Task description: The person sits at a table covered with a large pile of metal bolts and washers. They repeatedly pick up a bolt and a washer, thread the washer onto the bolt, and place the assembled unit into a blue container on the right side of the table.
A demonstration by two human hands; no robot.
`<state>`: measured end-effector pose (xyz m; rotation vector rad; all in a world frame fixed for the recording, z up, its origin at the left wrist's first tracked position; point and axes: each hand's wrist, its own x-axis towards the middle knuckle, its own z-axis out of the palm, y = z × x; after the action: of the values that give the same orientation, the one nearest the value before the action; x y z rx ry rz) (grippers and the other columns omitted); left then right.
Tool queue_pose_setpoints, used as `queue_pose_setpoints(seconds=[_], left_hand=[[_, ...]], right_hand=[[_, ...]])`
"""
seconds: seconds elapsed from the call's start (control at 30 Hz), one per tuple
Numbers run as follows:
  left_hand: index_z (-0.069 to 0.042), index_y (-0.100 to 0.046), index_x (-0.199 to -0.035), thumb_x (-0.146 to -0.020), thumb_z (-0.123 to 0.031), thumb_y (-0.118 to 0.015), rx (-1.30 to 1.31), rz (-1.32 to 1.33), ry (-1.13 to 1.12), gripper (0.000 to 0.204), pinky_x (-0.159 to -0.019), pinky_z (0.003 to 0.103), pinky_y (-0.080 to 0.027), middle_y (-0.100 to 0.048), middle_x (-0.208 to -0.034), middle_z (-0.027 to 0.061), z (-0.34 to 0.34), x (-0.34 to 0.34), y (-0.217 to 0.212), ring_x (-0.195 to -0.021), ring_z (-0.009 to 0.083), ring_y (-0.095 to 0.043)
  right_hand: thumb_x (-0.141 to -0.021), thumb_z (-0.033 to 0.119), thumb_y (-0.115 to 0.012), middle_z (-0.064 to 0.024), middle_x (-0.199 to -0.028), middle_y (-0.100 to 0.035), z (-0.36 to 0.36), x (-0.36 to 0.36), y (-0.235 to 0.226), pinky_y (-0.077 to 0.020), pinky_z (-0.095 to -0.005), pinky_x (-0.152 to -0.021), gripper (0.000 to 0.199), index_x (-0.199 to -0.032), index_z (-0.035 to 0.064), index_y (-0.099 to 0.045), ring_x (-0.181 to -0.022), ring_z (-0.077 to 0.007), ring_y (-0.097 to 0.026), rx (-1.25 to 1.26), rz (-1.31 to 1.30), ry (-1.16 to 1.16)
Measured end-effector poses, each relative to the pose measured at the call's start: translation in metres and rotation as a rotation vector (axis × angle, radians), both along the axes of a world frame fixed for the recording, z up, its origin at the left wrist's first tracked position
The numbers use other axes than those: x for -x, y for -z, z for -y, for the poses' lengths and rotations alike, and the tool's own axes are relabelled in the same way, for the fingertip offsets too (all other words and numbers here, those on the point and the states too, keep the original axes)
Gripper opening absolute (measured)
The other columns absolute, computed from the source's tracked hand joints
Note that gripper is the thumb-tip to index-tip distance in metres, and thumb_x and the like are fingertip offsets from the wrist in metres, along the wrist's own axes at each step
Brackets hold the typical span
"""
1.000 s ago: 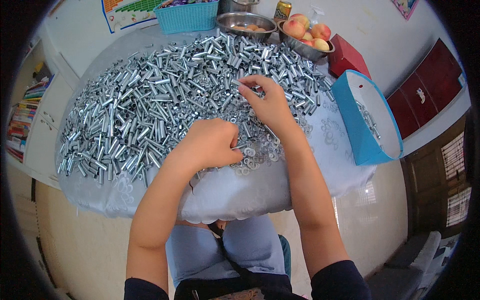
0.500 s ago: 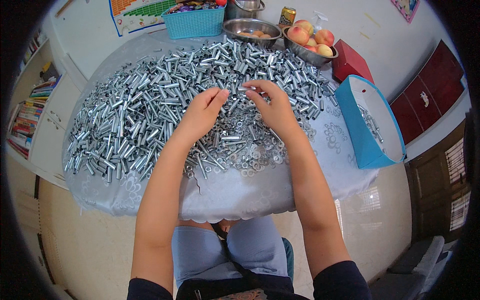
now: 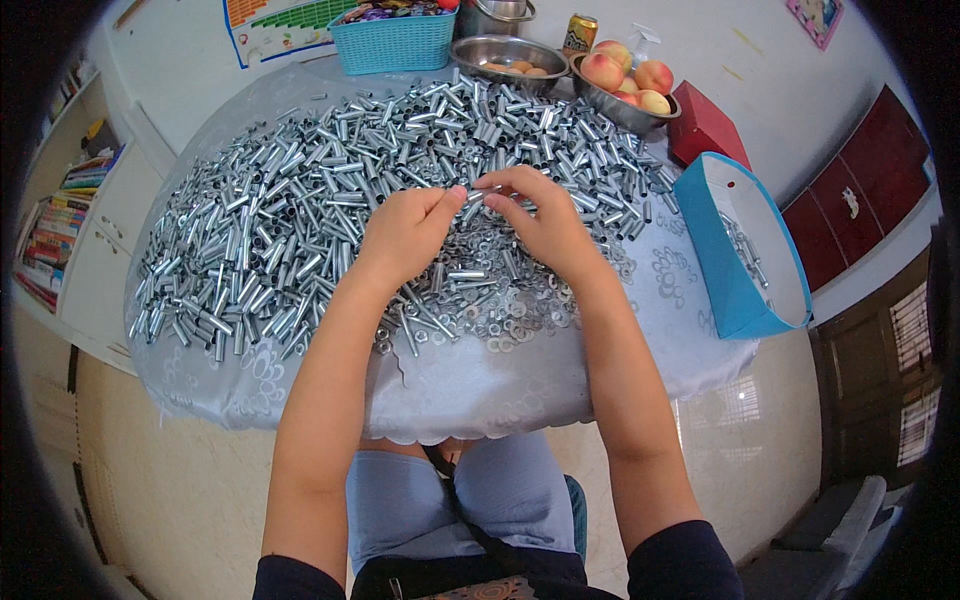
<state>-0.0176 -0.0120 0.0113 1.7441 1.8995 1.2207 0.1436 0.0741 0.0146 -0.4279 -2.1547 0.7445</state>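
My left hand (image 3: 405, 232) and my right hand (image 3: 540, 222) meet over the middle of a big heap of silver metal sleeves (image 3: 290, 215). Between the right thumb and forefinger is a short silver metal sleeve (image 3: 478, 192), its far end reaching toward the left fingertips. The left thumb is pressed against the curled fingers; whatever sits in that pinch is too small and covered to name. Below the hands lie loose flat washers (image 3: 525, 310) and a few hex nuts (image 3: 480, 329). Several long bolts (image 3: 430, 318) stick out at the heap's near edge.
A blue open box (image 3: 715, 260) holding some metal parts stands at the right table edge. Along the back are a turquoise basket (image 3: 390, 45), a steel bowl (image 3: 470, 55), a bowl of peaches (image 3: 655, 78), a can (image 3: 580, 33) and a red box (image 3: 705, 125).
Both hands have come slightly nearer to me and closer together, so the right hand's sleeve is now by the left fingertips. The heap looks the same.
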Motion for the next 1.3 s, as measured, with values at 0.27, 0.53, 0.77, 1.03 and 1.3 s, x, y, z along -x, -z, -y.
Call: queue_pose_setpoints(seconds=[0.27, 0.53, 0.77, 1.03, 1.3], left_hand=[[0.002, -0.055, -0.065, -0.088, -0.050, -0.033, -0.195, 0.220, -0.058, 0.062, -0.061, 0.034, -0.041, -0.055, -0.059, 0.0157, -0.008, -0.009, 0.012, -0.059, 0.0289, -0.053], [-0.003, -0.048, -0.066, -0.084, -0.063, -0.029, -0.076, 0.606, -0.052, 0.066, -0.049, 0.026, -0.034, -0.043, -0.056, 0.0032, -0.012, -0.008, 0.007, -0.051, 0.0145, -0.044], [-0.003, -0.046, -0.085, -0.085, -0.046, -0.036, 0.069, 1.584, 0.219, 0.044, -0.047, 0.022, -0.034, -0.043, -0.064, 0.0017, -0.011, 0.000, 0.006, -0.056, 0.0110, -0.043], [0.009, -0.038, -0.111, -0.083, -0.027, -0.037, 0.065, 1.815, 0.315, 0.046, -0.078, 0.034, -0.044, -0.051, -0.098, 0.0151, -0.010, -0.007, 0.007, -0.085, 0.0226, -0.053], [0.010, -0.036, -0.113, -0.083, -0.031, -0.037, -0.051, 1.786, 0.247, 0.050, -0.093, 0.037, -0.037, -0.044, -0.115, 0.0231, -0.010, -0.009, 0.000, -0.107, 0.0288, -0.046]], right_hand=[[-0.077, 0.009, -0.060, -0.0128, -0.087, -0.061, 0.014, 0.009, 0.002, -0.0455, -0.0315, -0.071, 0.018, -0.093, 0.0011, -0.059, -0.080, -0.0262, -0.059, 0.038, 0.055, -0.161], [-0.077, 0.013, -0.063, -0.0127, -0.076, -0.062, 0.029, 0.021, 0.008, -0.0456, -0.0287, -0.062, 0.023, -0.092, -0.0019, -0.055, -0.067, -0.0229, -0.060, 0.165, 0.086, -0.233], [-0.084, 0.016, -0.056, -0.0040, -0.079, -0.060, 0.016, 0.023, 0.001, -0.0446, -0.0228, -0.060, 0.015, -0.087, 0.0009, -0.055, -0.073, -0.0103, -0.057, 1.133, -0.264, -0.284], [-0.083, 0.009, -0.057, -0.0104, -0.085, -0.060, 0.005, 0.015, 0.003, -0.0500, -0.0257, -0.070, 0.015, -0.092, -0.0022, -0.053, -0.077, -0.0146, -0.059, 1.228, -0.517, -0.238], [-0.078, 0.007, -0.059, -0.0030, -0.081, -0.058, 0.007, 0.020, 0.008, -0.0410, -0.0187, -0.058, 0.014, -0.091, 0.0014, -0.056, -0.065, -0.0073, -0.051, 0.963, -0.272, -0.152]])
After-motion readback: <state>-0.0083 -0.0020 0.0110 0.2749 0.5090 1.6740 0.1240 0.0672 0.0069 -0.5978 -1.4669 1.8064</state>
